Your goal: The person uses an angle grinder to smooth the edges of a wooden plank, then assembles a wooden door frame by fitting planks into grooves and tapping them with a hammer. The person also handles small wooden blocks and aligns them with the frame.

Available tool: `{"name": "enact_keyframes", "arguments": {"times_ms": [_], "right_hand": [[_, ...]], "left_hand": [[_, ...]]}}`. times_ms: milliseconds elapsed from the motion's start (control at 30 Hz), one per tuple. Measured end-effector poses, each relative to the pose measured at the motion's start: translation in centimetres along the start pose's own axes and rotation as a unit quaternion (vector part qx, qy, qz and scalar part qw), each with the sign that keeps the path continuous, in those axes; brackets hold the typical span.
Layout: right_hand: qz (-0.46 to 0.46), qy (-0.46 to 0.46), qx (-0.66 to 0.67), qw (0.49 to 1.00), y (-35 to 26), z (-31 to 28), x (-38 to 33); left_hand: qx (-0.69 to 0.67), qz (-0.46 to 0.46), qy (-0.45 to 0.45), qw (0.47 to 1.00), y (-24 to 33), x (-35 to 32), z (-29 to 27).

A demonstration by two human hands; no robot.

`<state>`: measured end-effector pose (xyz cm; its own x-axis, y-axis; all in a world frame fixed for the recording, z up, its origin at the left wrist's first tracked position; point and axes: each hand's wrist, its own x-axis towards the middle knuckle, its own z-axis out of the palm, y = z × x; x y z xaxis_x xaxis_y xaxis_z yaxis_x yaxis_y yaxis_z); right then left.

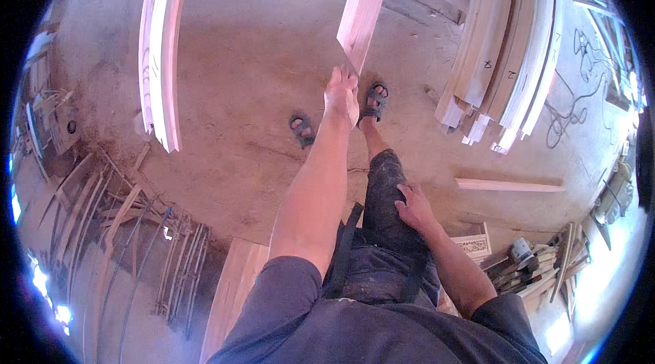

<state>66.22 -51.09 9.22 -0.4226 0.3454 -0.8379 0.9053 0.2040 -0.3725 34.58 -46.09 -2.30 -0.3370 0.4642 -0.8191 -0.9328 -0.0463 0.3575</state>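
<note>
My left hand is stretched far forward, its fingers closed at the slanted near end of a pale wooden board. A thin dark grey sliver shows between the fingers and the board's end; whether it is a blade or the end face I cannot make out, and the grip hides the rest. My right hand lies on my right thigh, over the dark dusty trousers. Its fingers are partly spread and hold nothing.
Long timbers are stacked at the right, and a pair of boards juts in at the left. A loose batten lies on the floor. Wood strips crowd the lower left; a cable coils at the far right.
</note>
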Motion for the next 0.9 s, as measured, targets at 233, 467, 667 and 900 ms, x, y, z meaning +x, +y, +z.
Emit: {"name": "enact_keyframes", "arguments": {"times_ms": [233, 467, 667, 900], "right_hand": [[0.004, 0.031, -0.073, 0.997, 0.5, 0.3, 0.0], [-0.021, 0.059, -0.086, 0.994, 2.7, 0.6, -0.3], [0.023, 0.041, -0.009, 0.999, 2.6, 0.3, -0.6], [0.066, 0.059, 0.01, 0.996, 2.1, 2.2, -1.0]], "left_hand": [[0.256, 0.076, 0.017, 0.964, 0.8, 1.6, 4.0], [0.208, 0.126, 0.036, 0.969, -1.4, 0.9, 5.7], [0.249, 0.059, 0.09, 0.962, -0.5, 1.0, 5.1], [0.307, 0.068, 0.087, 0.945, 0.1, 1.5, 3.0]]}}
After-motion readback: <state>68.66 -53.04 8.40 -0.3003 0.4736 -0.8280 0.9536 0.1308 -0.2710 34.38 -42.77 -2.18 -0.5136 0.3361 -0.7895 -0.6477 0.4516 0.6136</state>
